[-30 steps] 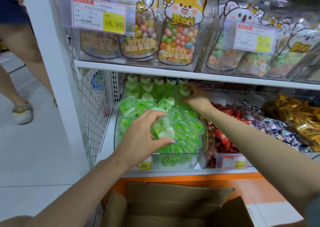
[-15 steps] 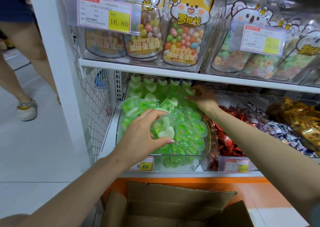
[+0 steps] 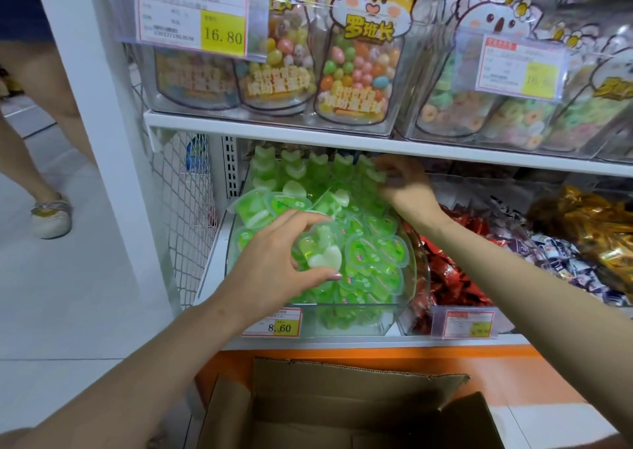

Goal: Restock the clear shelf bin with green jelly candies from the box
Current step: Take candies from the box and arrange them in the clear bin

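Green jelly candies (image 3: 373,253) in small sealed cups fill the clear shelf bin (image 3: 387,321), heaped loosely at the front and standing in an upright row along the back. The bin sits at the left end of the lower shelf, just beside a wire mesh side panel (image 3: 185,208), with a price tag (image 3: 272,321) reading 8.60 clipped to its front.

The left hand (image 3: 277,263) is over the front of the heap, thumb and fingers curled around a small cluster of cups, one of which shows a pale heart-shaped base (image 3: 323,255). The right hand (image 3: 400,184) reaches to the back right corner of the bin, under the upper shelf board (image 3: 308,133), its bent fingers against the upright row. Blur hides whether they pinch a cup or only touch it.

Below the shelf, a cardboard box (image 3: 342,407) stands with its flaps open; its inside is too dark to make out. To the right of the bin lie red-wrapped sweets (image 3: 445,277) and, farther along, gold-wrapped ones (image 3: 589,229). Cartoon-printed bags of coloured candy (image 3: 359,68) stand on the upper shelf. A second person's shoe (image 3: 51,213) shows on the floor at the left.
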Action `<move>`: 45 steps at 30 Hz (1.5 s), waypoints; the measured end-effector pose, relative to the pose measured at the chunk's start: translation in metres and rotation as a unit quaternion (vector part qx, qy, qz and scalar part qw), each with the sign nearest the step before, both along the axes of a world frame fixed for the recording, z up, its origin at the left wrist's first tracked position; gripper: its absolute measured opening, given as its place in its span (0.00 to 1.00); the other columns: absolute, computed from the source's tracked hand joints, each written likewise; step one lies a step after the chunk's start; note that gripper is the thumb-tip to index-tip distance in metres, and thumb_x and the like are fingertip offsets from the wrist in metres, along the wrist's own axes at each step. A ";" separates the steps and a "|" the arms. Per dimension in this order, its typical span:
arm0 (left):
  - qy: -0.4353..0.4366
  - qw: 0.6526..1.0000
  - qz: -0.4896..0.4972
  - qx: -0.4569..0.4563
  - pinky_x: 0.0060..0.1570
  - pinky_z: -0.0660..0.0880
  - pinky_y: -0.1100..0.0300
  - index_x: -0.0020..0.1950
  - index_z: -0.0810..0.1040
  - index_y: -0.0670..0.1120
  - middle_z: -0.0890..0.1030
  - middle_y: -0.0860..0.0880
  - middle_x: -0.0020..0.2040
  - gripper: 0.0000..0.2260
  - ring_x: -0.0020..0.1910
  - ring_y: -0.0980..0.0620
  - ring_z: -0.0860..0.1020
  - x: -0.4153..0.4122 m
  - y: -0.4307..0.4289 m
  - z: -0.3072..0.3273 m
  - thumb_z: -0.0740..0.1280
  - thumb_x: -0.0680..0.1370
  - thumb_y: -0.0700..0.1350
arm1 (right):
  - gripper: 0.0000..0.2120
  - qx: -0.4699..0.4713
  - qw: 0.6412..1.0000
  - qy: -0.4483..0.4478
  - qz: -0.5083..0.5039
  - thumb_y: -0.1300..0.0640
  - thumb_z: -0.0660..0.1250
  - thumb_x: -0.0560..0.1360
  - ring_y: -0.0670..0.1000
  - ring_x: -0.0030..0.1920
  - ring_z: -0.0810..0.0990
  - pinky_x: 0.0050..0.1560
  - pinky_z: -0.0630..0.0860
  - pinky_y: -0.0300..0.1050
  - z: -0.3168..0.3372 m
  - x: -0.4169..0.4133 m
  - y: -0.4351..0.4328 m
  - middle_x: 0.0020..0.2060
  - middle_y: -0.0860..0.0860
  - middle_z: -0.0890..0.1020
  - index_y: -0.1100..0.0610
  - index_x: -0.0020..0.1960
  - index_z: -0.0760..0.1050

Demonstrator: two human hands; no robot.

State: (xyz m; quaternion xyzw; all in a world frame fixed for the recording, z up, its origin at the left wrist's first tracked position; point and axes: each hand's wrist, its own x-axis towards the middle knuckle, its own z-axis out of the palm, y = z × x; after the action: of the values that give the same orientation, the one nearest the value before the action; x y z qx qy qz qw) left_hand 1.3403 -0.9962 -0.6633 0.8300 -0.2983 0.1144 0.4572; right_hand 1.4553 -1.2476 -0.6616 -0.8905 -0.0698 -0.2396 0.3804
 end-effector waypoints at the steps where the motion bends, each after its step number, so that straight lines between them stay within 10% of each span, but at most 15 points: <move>1: 0.001 1.000 0.002 0.000 0.38 0.71 0.73 0.60 0.74 0.55 0.70 0.66 0.50 0.25 0.45 0.70 0.72 0.000 0.001 0.000 0.76 0.65 0.51 | 0.20 -0.001 0.999 0.015 0.053 0.61 0.68 0.65 0.51 0.56 0.78 0.61 0.73 0.47 0.004 -0.009 0.004 0.53 0.50 0.79 0.51 0.57 0.75; 9: 0.007 1.000 0.029 0.002 0.41 0.66 0.77 0.61 0.74 0.54 0.69 0.68 0.48 0.26 0.41 0.74 0.71 -0.004 0.006 0.001 0.77 0.65 0.50 | 0.24 -0.145 0.972 0.138 0.119 0.58 0.72 0.71 0.48 0.66 0.71 0.66 0.63 0.37 0.011 -0.022 0.036 0.66 0.50 0.74 0.50 0.66 0.73; 19: 0.018 0.999 0.033 -0.008 0.38 0.68 0.76 0.59 0.75 0.52 0.71 0.65 0.48 0.25 0.39 0.73 0.71 -0.002 0.011 0.003 0.77 0.65 0.48 | 0.17 -0.121 0.990 0.063 0.037 0.59 0.75 0.68 0.48 0.55 0.75 0.56 0.70 0.40 0.014 -0.012 0.016 0.52 0.47 0.79 0.53 0.56 0.79; 45: 0.005 1.000 0.011 0.006 0.39 0.67 0.76 0.60 0.74 0.52 0.69 0.67 0.49 0.25 0.43 0.74 0.70 0.002 0.002 0.000 0.76 0.65 0.51 | 0.18 -0.161 0.985 0.059 -0.023 0.57 0.73 0.69 0.54 0.60 0.76 0.62 0.71 0.48 0.012 0.023 0.024 0.58 0.51 0.80 0.51 0.58 0.77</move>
State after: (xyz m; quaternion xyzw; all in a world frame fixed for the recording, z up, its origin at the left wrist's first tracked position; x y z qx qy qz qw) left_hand 1.3419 -0.9939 -0.6630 0.8363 -0.2872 0.1134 0.4530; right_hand 1.4783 -1.2238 -0.6497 -0.9541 -0.0648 -0.1809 0.2295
